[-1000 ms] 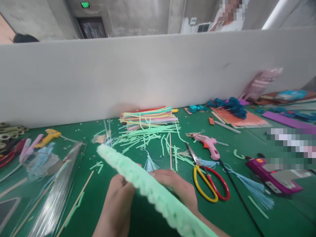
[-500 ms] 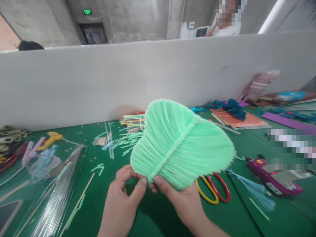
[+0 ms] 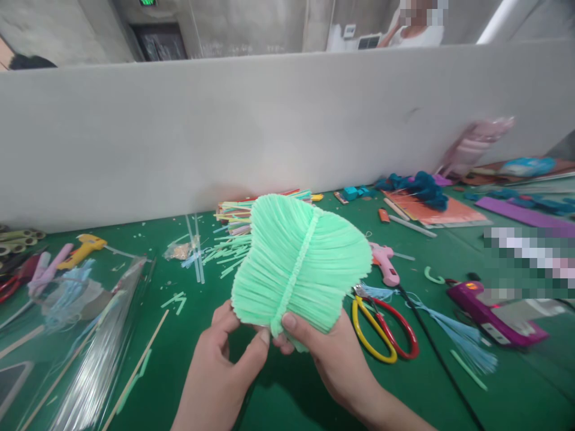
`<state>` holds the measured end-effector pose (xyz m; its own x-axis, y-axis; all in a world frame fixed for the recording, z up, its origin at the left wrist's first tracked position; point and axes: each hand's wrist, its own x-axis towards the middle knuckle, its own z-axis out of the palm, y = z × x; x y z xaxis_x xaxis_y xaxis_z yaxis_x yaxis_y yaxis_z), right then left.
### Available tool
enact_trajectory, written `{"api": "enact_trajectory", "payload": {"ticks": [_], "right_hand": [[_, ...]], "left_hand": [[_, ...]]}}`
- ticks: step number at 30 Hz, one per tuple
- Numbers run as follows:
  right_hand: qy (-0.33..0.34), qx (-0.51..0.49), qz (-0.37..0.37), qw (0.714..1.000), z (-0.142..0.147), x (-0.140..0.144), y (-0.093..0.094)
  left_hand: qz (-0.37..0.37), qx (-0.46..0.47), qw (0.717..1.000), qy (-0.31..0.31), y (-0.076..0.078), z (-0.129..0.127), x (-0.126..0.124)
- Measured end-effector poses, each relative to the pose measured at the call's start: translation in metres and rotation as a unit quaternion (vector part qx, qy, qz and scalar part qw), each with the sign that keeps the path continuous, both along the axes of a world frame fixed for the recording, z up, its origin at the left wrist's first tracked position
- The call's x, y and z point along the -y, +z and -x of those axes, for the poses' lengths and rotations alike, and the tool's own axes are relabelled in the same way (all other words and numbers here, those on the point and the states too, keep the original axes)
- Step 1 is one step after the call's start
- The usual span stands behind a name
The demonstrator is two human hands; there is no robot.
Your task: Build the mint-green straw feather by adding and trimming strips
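Observation:
A mint-green leaf made of pipe cleaners (image 3: 309, 263) is held up in front of me, its fuzzy ribs fanning out from a raised midrib that leans up to the right. My right hand (image 3: 332, 353) grips it near the base, thumb on the front face and fingers behind. At the lower left edge, my left hand (image 3: 224, 359) is closed with thumb and bent forefinger beside the base; its fingertips are partly hidden behind the leaf. Red-and-yellow-handled scissors (image 3: 375, 326) lie to the right, below a pink glue gun (image 3: 385, 263).
Cut pipe-cleaner pieces (image 3: 229, 245) lie behind the leaf. To the left are a yellow glue gun (image 3: 85, 250) and clear plastic wrapping (image 3: 96, 347). A purple device (image 3: 494, 314) and a blue tassel (image 3: 467, 341) lie right. A white partition (image 3: 269, 126) stands behind; a person (image 3: 417, 33) is beyond it.
The leaf has turned more upright and its top has swung left, uncovering the pink glue gun and more of the scissors. Both hands keep nearly the same place.

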<state>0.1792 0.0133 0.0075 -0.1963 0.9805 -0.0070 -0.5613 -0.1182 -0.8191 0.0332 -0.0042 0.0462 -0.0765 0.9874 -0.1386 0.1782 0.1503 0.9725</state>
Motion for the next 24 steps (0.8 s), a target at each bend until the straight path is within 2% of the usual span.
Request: {"api": "enact_trajectory", "payload": {"ticks": [6,12,16,21,24], "right_hand": [[0.015,0.001,0.018,1.000,-0.002,-0.003,0.002],[0.019,0.034,0.029,0.999,-0.003,-0.006,0.001],[-0.044,0.123,-0.028,0.991,-0.005,-0.006,-0.001],[-0.153,0.263,-0.128,0.944,-0.004,-0.004,-0.003],[-0.204,0.368,-0.176,0.890,-0.001,0.000,-0.010]], "left_hand": [[0.059,0.176,0.982,0.026,-0.002,-0.007,0.003],[0.065,0.181,0.981,0.037,0.000,-0.009,0.003],[0.115,0.214,0.969,0.049,-0.004,-0.009,-0.001],[0.156,0.243,0.957,0.033,-0.013,-0.005,-0.006],[0.169,0.250,0.953,0.027,-0.013,-0.004,-0.007]]}}
